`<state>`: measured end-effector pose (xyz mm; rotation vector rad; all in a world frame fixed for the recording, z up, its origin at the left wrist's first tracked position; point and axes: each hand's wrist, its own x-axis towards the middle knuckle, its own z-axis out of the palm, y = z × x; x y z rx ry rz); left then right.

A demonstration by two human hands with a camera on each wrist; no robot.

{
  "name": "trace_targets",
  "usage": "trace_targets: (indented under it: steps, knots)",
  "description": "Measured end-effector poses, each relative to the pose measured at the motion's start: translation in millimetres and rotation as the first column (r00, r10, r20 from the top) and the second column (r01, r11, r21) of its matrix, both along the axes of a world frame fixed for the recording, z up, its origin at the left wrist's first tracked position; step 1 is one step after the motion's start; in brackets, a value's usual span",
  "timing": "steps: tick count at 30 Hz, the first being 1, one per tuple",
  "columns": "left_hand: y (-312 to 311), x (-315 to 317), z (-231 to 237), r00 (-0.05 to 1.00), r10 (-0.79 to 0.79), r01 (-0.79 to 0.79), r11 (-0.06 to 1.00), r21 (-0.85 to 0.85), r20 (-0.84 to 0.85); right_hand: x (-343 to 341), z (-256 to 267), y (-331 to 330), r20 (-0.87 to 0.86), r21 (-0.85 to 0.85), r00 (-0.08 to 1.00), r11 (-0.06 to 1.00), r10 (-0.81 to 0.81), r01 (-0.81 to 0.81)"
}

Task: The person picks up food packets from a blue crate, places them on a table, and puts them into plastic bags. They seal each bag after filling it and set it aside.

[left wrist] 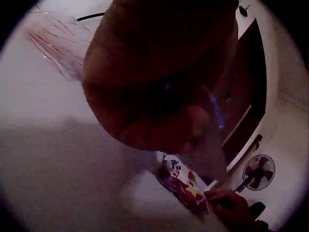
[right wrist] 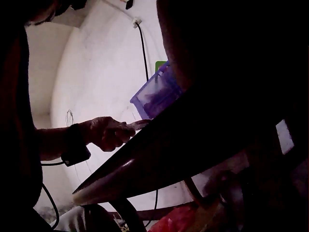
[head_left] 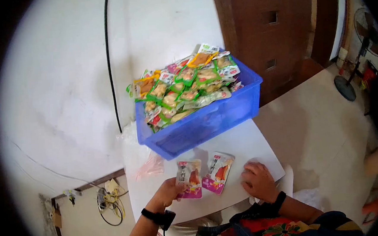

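Note:
My left hand (head_left: 169, 192) pinches the lower left side of a snack packet (head_left: 193, 176) with a white top and a purple-pink bottom. The right wrist view shows this left hand (right wrist: 108, 134) from the side, the packet's edge poking out past the fingers. A matching snack packet (head_left: 218, 171) lies flat on the white table (head_left: 259, 139), just right of the held one. On the table's right side rests my right hand (head_left: 259, 181), its fingers loosely bent and holding nothing. Much of the left wrist view is filled by the dark palm (left wrist: 154, 96).
A blue plastic crate (head_left: 198, 132) heaped with snack packets (head_left: 182, 86) stands at the table's back. Crumpled clear plastic (head_left: 150, 167) lies left of the packets. Cables (head_left: 112, 200) are on the floor at left; a standing fan (head_left: 353, 80) is at far right.

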<state>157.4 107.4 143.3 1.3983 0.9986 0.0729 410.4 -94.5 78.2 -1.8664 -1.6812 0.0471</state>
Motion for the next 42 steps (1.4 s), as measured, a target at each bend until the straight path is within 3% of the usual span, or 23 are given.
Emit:
trace_targets:
  steps: [1,4,6,7,8,9,11,18,19,24,26,27,29,33,35,36,38,42]
  knots:
    - [0.9,-0.6,-6.0,0.998,-0.021,0.023,0.999,0.031,-0.061,-2.1,1.5,0.8,-0.002,-0.004,1.0,1.0,-0.028,0.028]
    - [5.3,-3.8,-20.9,0.998,-0.056,0.056,0.998,-0.028,0.0,-1.3,-2.8,2.3,-0.01,0.007,1.0,1.0,-0.011,0.011]
    - [5.9,-4.8,-19.8,0.992,-0.097,0.1,0.994,0.043,-0.076,-2.4,3.3,3.3,0.001,0.0,1.0,1.0,-0.005,0.005]
    - [5.9,-6.2,-18.0,0.937,-0.178,0.271,0.914,0.303,-0.302,-2.3,5.2,3.3,0.01,-0.005,1.0,1.0,-0.004,0.004]
    - [5.4,-6.7,-14.2,0.832,-0.181,0.468,0.737,0.488,-0.524,-2.4,1.5,4.6,0.011,-0.009,1.0,1.0,-0.007,0.007]
    - [4.0,-7.6,-6.6,0.831,-0.197,0.478,0.731,0.487,-0.52,-1.2,-4.7,5.6,-0.012,0.014,1.0,1.0,0.015,-0.015]
    - [-0.9,0.5,28.2,0.803,-0.102,0.541,0.538,0.646,-0.587,4.1,-4.4,-0.6,-0.023,0.034,0.999,0.999,-0.023,0.024]
    - [6.5,53.0,132.9,0.944,-0.124,0.329,0.4,0.855,-0.305,3.7,1.9,-0.3,-0.058,0.018,0.998,1.0,0.003,-0.002]
    - [13.4,59.4,134.0,0.961,-0.135,0.275,0.419,0.865,-0.24,3.8,2.5,-0.8,-0.031,0.013,0.999,1.0,0.008,-0.007]
    - [39.2,117.6,163.4,0.937,-0.157,0.347,0.342,0.873,-0.311,8.1,1.0,-0.3,-0.056,0.007,0.998,1.0,0.03,-0.03]
    - [48.4,144.9,170.3,0.885,-0.228,0.452,0.214,0.866,-0.406,8.9,2.9,-0.2,-0.063,0.001,0.998,1.0,0.031,-0.031]
    - [54.8,157.3,169.4,0.882,-0.231,0.459,0.212,0.863,-0.412,9.6,2.9,-0.1,-0.054,0.002,0.998,0.999,0.042,-0.042]
    - [67.6,181.3,163.9,0.863,-0.332,0.41,0.018,0.912,-0.381,10.6,3.5,-0.6,-0.051,0.002,0.998,0.999,0.048,-0.048]
    - [74.6,225.8,165.4,0.833,-0.39,0.415,-0.028,0.909,-0.392,13.8,4.2,0.2,-0.069,-0.019,0.994,0.997,0.079,-0.081]
    - [75.0,248.6,166.5,0.775,-0.507,0.469,0.064,0.881,-0.376,14.3,2.1,-0.2,-0.079,-0.045,0.993,0.995,0.084,-0.088]
    - [77.6,260.1,163.9,0.774,-0.507,0.472,0.062,0.879,-0.38,14.0,0.7,-0.3,-0.073,-0.054,0.994,0.995,0.08,-0.085]
    - [79.3,281.1,157.3,0.71,-0.467,0.517,-0.162,0.84,-0.527,14.8,1.7,-0.3,-0.069,-0.062,0.995,0.995,0.078,-0.083]
    - [60.8,307.8,152.7,0.73,-0.29,0.612,-0.129,0.781,-0.62,16.5,6.5,-0.4,-0.057,-0.078,0.994,0.992,0.098,-0.102]
